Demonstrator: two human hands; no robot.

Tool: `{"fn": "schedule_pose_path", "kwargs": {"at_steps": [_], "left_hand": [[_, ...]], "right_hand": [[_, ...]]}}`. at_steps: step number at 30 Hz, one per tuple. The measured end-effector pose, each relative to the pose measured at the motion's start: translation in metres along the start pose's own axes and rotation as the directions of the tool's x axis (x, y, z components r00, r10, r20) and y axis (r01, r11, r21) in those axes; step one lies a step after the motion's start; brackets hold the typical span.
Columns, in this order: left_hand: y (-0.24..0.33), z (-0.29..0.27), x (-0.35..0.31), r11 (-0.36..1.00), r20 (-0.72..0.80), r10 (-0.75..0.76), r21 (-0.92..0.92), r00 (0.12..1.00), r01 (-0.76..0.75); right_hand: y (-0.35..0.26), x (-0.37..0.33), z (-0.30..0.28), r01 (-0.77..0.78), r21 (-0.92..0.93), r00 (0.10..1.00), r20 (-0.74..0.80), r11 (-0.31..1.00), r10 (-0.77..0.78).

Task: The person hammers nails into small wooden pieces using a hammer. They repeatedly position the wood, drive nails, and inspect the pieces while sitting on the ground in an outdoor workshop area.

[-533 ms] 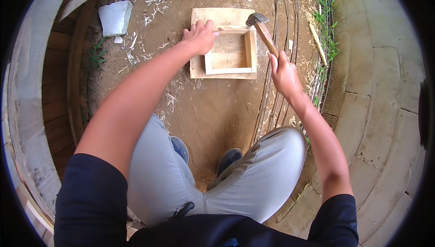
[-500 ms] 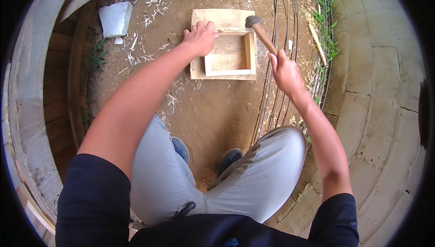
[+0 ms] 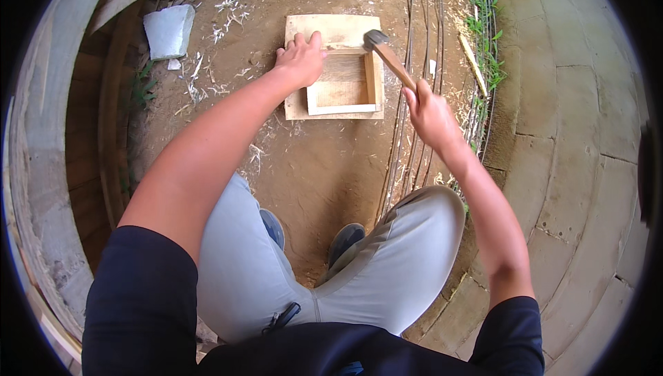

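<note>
A shallow wooden frame (image 3: 371,80) lies on a flat pale board (image 3: 331,31) on the dirt ground, with the board's wood grain showing inside it. My left hand (image 3: 301,62) grips the frame at its far left corner, fingers bent over the edge. Part of that corner is covered by the hand. In my right hand (image 3: 434,118) is a hammer (image 3: 395,65), held by its wooden handle. Its dark metal head is over or close to the frame's far right corner; whether it touches the wood I cannot tell.
A pale stone slab (image 3: 168,32) lies at the far left among wood shavings. Thin dark rods (image 3: 426,37) run along the right, beside green weeds (image 3: 489,58) and a brick wall (image 3: 552,113). My two shoes (image 3: 345,241) are on the ground nearer me.
The hammer head has come slightly down and left, nearer the frame's far right corner. My left hand keeps its place on the frame. The whole view has shifted a little.
</note>
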State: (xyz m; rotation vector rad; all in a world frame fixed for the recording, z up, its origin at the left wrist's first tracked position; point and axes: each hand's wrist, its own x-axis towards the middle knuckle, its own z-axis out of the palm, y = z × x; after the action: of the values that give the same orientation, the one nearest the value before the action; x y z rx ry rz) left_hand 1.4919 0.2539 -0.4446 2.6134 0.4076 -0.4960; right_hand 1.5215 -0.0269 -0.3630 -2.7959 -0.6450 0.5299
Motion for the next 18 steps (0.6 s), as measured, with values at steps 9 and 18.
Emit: {"fn": "schedule_pose_path", "kwargs": {"at_steps": [9,18], "left_hand": [[-0.009,-0.01,-0.004,0.973,-0.119,0.116,0.213,0.986,-0.089],[0.004,-0.005,0.02,0.93,-0.152,0.365,0.031,0.918,-0.365]], "right_hand": [[-0.049,0.0,-0.058,-0.229,0.604,0.944,-0.053,0.763,0.325],[-0.037,0.014,-0.008,-0.284,0.956,0.824,0.285,-0.08,0.489]]}}
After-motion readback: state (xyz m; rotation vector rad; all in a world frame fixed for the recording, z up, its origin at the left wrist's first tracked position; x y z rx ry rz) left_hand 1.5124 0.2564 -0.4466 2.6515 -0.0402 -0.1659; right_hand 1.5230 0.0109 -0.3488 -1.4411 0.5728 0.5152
